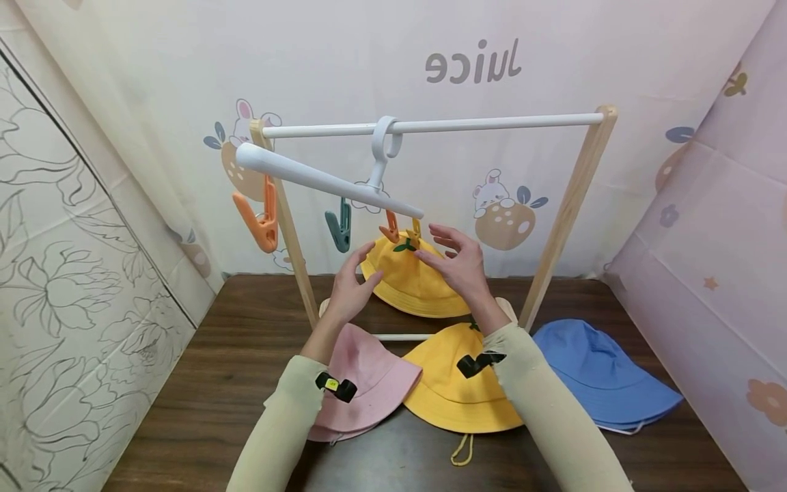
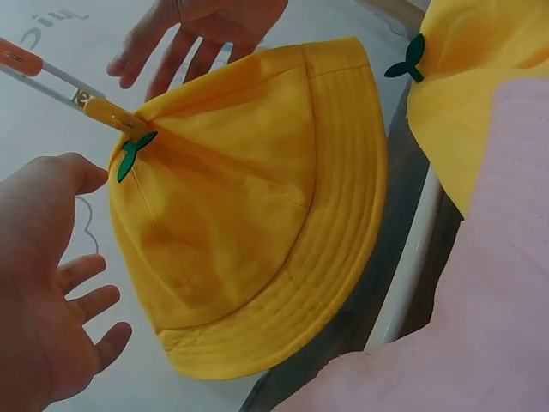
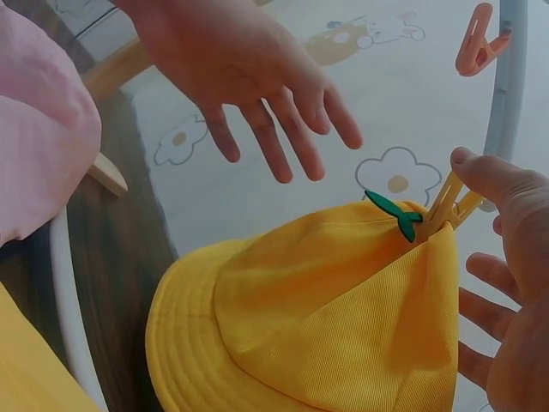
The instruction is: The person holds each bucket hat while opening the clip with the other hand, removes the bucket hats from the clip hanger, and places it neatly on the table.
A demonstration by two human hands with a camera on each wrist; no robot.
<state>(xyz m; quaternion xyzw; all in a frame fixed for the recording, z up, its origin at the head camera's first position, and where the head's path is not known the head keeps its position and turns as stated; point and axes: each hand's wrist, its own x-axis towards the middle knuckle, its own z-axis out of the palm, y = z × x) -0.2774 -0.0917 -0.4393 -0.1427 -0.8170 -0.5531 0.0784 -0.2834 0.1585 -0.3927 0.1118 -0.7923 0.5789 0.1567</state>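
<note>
A yellow bucket hat [image 1: 415,283] with a green sprout on its crown hangs from a yellow clip [image 3: 446,199], which grips the crown's top. The clip is at the near right end of a white hanger [image 1: 320,181]. To the hat's left is my left hand [image 1: 350,290], fingers spread and apart from the fabric in the left wrist view. My right hand [image 1: 461,266] is on the other side, its fingers loosely extended and holding nothing. Its thumb is close to the clip in the right wrist view; whether they touch I cannot tell.
The hanger hooks over the white bar [image 1: 492,124] of a wooden-legged rack. Also on it are an orange clip [image 1: 264,222], a teal clip [image 1: 340,229] and a smaller orange clip [image 1: 390,227]. A pink hat [image 1: 363,376], another yellow hat [image 1: 461,389] and blue hats [image 1: 596,369] lie on the table [image 1: 203,396].
</note>
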